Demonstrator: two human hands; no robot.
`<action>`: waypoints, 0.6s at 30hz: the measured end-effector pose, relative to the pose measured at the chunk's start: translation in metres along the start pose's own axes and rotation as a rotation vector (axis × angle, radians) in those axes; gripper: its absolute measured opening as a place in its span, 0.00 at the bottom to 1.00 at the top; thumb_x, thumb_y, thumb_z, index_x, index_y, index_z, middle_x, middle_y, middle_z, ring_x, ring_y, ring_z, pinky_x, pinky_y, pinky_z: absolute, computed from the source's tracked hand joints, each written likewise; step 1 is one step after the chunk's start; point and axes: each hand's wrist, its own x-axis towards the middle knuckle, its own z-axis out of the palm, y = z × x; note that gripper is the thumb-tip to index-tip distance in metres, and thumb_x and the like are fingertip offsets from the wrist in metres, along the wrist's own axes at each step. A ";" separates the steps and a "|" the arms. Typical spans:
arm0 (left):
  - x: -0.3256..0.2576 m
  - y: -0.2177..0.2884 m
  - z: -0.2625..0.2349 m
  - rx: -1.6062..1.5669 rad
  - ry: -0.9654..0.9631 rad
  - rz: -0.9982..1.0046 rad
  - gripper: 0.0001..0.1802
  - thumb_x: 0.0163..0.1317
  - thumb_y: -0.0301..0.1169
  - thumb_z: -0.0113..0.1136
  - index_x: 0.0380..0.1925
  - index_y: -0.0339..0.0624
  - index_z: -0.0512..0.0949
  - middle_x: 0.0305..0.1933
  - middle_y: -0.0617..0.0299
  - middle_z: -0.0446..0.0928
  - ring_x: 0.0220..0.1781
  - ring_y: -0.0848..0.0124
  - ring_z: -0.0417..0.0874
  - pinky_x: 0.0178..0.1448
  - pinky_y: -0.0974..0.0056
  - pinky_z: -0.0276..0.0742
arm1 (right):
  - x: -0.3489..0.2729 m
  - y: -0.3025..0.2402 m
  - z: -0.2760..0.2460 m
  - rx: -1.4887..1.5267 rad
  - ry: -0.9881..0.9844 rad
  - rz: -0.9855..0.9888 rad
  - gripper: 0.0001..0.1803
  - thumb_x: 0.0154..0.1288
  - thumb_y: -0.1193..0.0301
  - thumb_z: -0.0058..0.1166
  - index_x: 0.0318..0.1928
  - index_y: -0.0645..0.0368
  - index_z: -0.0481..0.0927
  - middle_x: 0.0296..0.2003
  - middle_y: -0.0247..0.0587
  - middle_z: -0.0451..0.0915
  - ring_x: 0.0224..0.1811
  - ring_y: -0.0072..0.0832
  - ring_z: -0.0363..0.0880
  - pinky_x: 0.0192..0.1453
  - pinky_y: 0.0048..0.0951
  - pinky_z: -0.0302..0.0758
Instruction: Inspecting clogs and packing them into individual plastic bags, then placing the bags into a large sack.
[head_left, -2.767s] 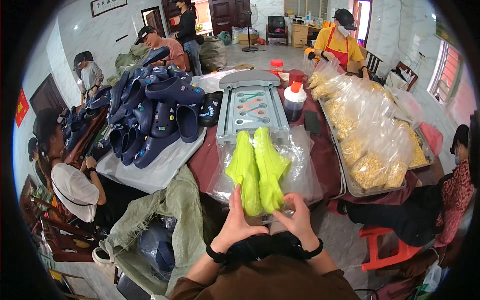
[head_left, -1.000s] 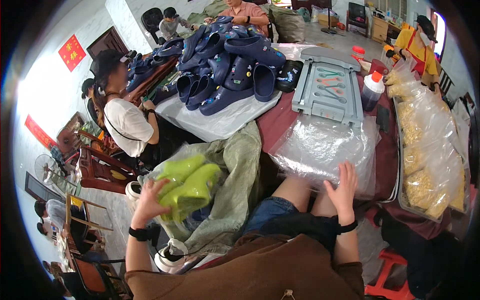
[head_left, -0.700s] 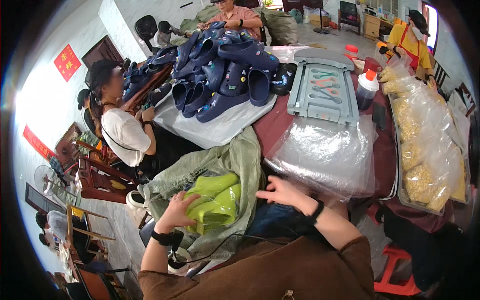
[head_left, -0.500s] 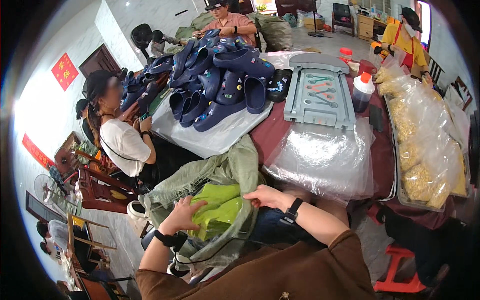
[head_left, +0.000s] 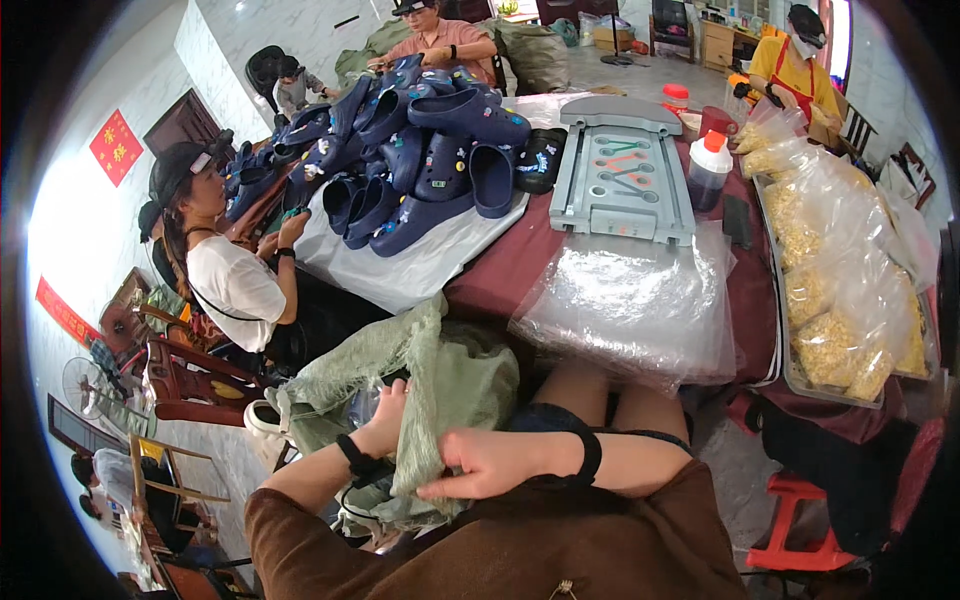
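Observation:
In my lap area slumps a pale green woven sack (head_left: 470, 385) with a frayed mouth. My left hand (head_left: 385, 420) reaches into its opening beside some clear plastic (head_left: 363, 408); the sack's folded edge hides most of the fingers. The sack's near rim is gripped by my right hand (head_left: 480, 462), its fingers closed on the cloth. On the table beyond lies a heap of navy clogs (head_left: 445, 170) with small charms. A stack of clear plastic bags (head_left: 630, 310) rests at the table's near edge, in front of a grey plastic board (head_left: 625, 180).
To the right, a tray (head_left: 785, 375) bears bags of small yellow pieces (head_left: 830, 345). A bottle (head_left: 706, 170) with an orange cap stands beside the board. A person in white (head_left: 230, 275) sits at left; two others work farther off. A red stool (head_left: 800, 525) stands lower right.
The bright green item in the sack is out of sight now. My left hand has gone deeper into the sack. My right hand moved down and toward me, folding the sack's rim over.

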 end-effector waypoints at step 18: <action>-0.022 -0.087 0.163 0.384 -0.170 -0.521 0.56 0.56 0.41 0.67 0.80 0.74 0.42 0.71 0.29 0.60 0.62 0.40 0.71 0.58 0.41 0.73 | -0.034 0.050 -0.036 0.007 0.425 0.168 0.20 0.68 0.60 0.63 0.50 0.65 0.83 0.40 0.48 0.87 0.42 0.27 0.82 0.50 0.33 0.77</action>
